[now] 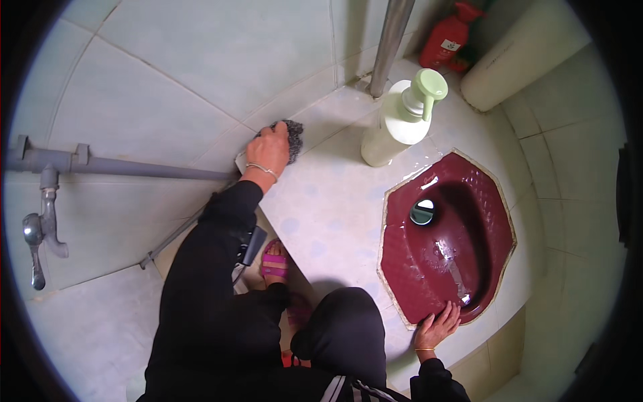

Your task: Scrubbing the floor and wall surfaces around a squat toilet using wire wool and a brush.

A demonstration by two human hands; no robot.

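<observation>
1. While the left hand (266, 155) sits left of centre in the upper half of the frame, its fingers are curled closely over a dark grey scouring pad (295, 141), which bulges out on their right side against the pale tiled ledge (321, 208), near the foot of the wall.
2. At the lower right, the right hand (439, 326) holds nothing; its fingers are extended and slightly parted, resting on the lower rim of the maroon squat toilet pan (412, 285).
3. Above and left of that pan, right of the frame's centre, stands a white pump bottle (390, 134) with a pale green pump head (429, 86).
4. Along the upper right are a metal pole (389, 47), a red bottle (443, 41) and a thick white pipe (526, 57).
5. A grey pipe (144, 165) with a metal tap (48, 224) crosses the left side; below centre, a pink sandal (273, 266) shows.
</observation>
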